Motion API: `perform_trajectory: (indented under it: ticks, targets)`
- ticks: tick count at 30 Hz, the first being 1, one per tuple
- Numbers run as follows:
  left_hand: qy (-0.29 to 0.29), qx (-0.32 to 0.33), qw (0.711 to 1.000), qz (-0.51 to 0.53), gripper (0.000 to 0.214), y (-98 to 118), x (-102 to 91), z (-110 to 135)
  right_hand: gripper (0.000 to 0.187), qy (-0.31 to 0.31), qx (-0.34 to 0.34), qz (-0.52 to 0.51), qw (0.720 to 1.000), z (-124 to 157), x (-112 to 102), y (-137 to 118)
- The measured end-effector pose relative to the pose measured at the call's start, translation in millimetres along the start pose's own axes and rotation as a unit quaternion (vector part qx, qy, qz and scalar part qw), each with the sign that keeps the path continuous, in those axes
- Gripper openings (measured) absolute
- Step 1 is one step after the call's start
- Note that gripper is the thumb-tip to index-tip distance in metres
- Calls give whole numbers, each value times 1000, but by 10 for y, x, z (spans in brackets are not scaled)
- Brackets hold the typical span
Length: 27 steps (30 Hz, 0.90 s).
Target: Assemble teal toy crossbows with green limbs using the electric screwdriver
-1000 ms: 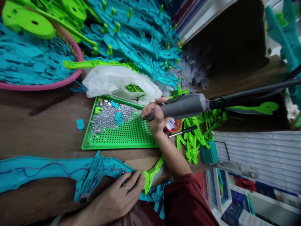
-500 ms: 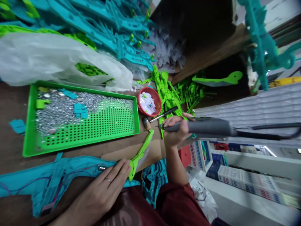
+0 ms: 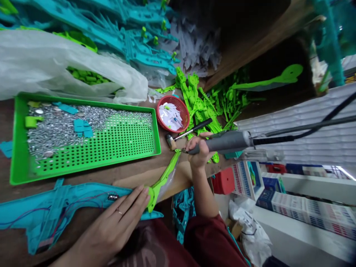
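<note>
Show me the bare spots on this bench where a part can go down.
Bare wood runs between the green tray and the teal shell under the left hand. A smaller patch lies right of the tray, before the hammer. Crowded: red basket, green parts pile, plastic bag.

— What's on the wooden table?
— A green tray of screws, a small red basket beside it, and a little hammer.
— And nearer?
— A long teal plastic piece, with a white bag behind the tray.
</note>
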<state>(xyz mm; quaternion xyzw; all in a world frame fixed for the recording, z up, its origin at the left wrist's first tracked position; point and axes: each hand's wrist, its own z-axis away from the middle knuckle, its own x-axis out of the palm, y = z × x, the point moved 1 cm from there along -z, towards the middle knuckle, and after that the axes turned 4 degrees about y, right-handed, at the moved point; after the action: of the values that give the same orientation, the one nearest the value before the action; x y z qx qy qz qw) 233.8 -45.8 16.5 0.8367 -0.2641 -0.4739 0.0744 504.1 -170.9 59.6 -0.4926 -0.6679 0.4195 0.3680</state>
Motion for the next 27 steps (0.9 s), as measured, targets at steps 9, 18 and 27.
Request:
perform_trajectory:
  ticks: [9,18,27]
  targets:
    - [0,15,999,-46,46,29,-3,-16,27,-147,-49,-59,986,-203,267,-379]
    - [23,14,997,-78,42,-28,-41,-60,29,-166,4,-109,980,-161,1797,124]
    - [30,-17,998,-48,44,-66,-56,-78,47,-153,31,-73,985,-161,1889,294]
